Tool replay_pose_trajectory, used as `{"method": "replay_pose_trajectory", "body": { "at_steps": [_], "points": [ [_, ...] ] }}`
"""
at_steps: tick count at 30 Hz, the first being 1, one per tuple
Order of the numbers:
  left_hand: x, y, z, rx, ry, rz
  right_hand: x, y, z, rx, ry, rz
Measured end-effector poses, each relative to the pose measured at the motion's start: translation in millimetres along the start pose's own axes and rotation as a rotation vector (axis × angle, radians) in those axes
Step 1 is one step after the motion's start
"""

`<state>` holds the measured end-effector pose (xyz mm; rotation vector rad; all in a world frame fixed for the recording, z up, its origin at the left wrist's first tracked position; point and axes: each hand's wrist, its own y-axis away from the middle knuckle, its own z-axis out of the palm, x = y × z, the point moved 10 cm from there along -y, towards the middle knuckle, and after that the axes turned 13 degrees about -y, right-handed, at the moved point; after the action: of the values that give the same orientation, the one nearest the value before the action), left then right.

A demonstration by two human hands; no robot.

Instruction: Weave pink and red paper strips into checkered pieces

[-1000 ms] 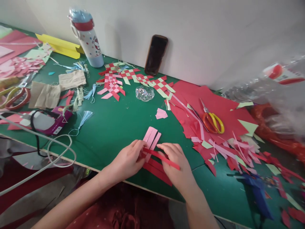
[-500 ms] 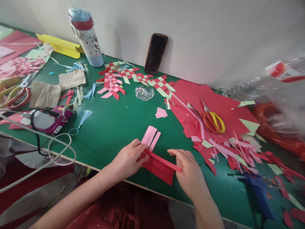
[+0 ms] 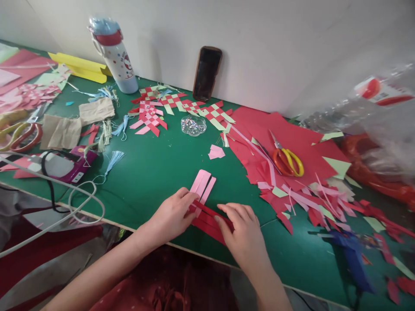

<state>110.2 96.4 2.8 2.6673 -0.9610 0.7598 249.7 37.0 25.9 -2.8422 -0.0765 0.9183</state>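
Near the front edge of the green table (image 3: 155,168), my left hand (image 3: 173,214) pinches the crossing of pink paper strips (image 3: 201,183) and red paper strips (image 3: 207,219). The pink strips fan away from me; the red ones run to the right. My right hand (image 3: 241,231) lies over the right part of the red strips, fingers curled and pressing on them. Both hands touch the weave, which lies flat on the table.
Red and orange scissors (image 3: 285,157) lie on red paper sheets (image 3: 282,138) at the right, with scraps around. Finished woven pieces (image 3: 181,106), a dish of googly eyes (image 3: 193,125), a phone (image 3: 206,73) and a bottle (image 3: 114,54) stand behind. A purple device (image 3: 61,162) with cables sits left.
My right hand moved left along the red strips and pressed the raised strip down flat. My left hand stayed at the crossing.
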Motion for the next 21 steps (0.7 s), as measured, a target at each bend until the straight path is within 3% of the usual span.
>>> {"method": "replay_pose_trajectory", "body": {
  "at_steps": [8,15,21],
  "points": [
    [2,0,-0.9,0.014,0.008,0.013,-4,-5,6,-0.011,0.051,0.053],
    [5,-1,-2.4,-0.005,0.024,0.026,-16,-15,21,-0.116,0.049,0.11],
    [5,-2,-1.8,-0.03,0.023,-0.016,-20,-22,20,-0.167,0.03,0.109]
  ]
}}
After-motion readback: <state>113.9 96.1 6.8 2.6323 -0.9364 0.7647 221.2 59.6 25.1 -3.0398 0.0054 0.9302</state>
